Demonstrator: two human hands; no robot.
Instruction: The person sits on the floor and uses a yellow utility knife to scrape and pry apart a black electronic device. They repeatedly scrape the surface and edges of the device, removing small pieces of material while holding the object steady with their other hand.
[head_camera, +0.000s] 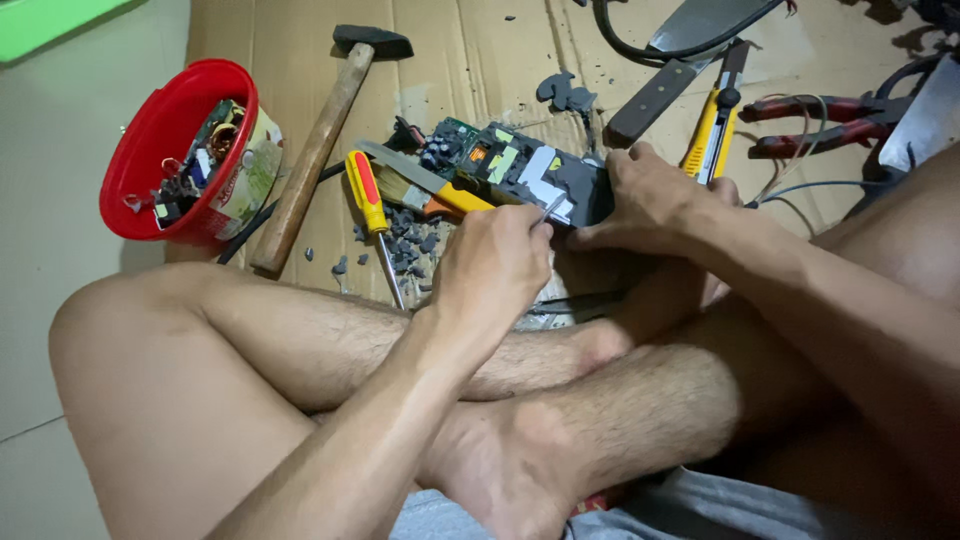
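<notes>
both forearms reach forward over the crossed bare legs toward the circuit board (510, 165). the left hand (492, 268) is fisted just below its near edge, and the right hand (645, 195) lies spread, palm down, on its right end.

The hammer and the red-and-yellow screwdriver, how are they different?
The hammer has a thick brown wooden handle; the screwdriver has a slim red-and-yellow one. The hammer is longer and ends in a dark blocky head; the screwdriver ends in a thin metal shaft. Both lie untouched on the cardboard, left of the circuit board under the hands.
</notes>
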